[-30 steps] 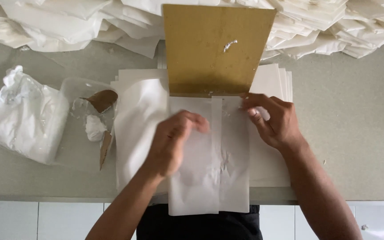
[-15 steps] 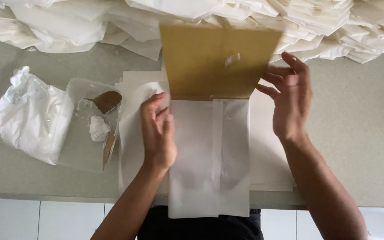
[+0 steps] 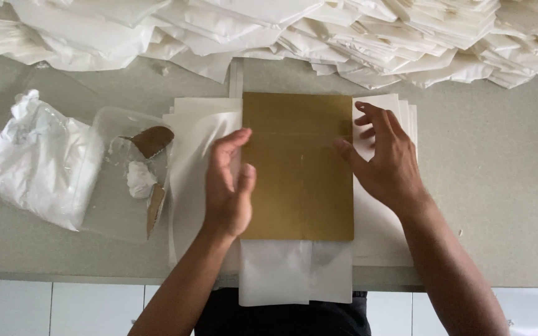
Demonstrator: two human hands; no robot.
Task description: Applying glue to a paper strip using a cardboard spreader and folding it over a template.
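Two hands, left hand (image 3: 230,186) and right hand (image 3: 384,158), on one brown card (image 3: 298,180)

Single head-worn view, steeply downward, close over the table (image 3: 499,186) edge.

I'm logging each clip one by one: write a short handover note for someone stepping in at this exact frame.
Left hand: open, on the left edge of the brown cardboard sheet.
Right hand: open, fingers spread at its right edge.
Cardboard lies flat on the white paper, which sticks out below it, on a white stack.
Done: cardboard laid down.
Left: paper sides not yet folded over.
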